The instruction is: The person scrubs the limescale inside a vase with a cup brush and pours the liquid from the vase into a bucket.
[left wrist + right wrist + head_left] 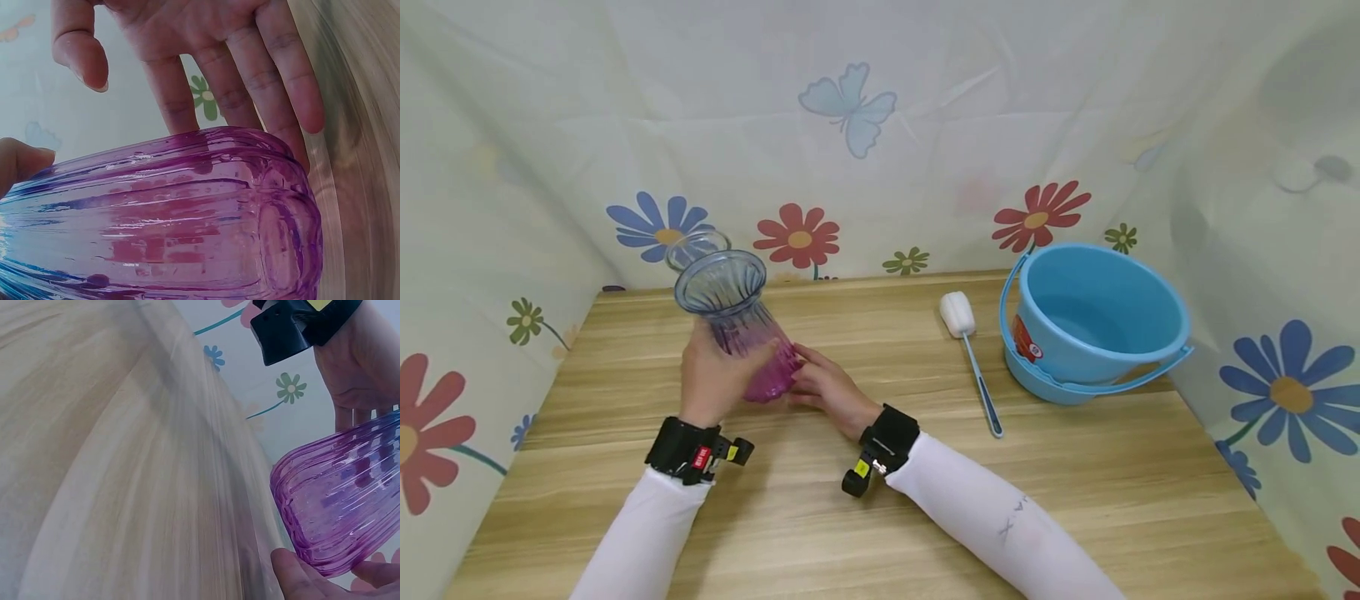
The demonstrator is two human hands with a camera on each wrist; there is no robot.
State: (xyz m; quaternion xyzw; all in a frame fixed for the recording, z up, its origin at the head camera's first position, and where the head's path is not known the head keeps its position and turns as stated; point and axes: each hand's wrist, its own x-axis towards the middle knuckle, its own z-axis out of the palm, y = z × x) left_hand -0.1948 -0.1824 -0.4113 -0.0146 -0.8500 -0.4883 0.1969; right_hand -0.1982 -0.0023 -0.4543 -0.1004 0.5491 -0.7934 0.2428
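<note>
A ribbed glass vase (747,327), blue at its flared mouth and purple at its base, leans to the left, mouth up and base toward the right hand. My left hand (711,379) grips the side of the vase below the mouth, thumb across the near side. At the purple base is my right hand (835,393), its fingers reaching along the glass. In the left wrist view the right hand's fingers (240,81) are spread and nearly straight, with tips behind the vase. Right wrist view: fingertips (290,572) of the right hand lie against the base edge.
A clear glass rim (688,242) shows behind the vase's mouth. A white-headed sponge brush (958,315) lies right of centre on the wooden table (865,317). Beyond it stands a blue bucket (1052,333), handle lowered. Flower-printed cloth (910,192) surrounds the table's back and sides.
</note>
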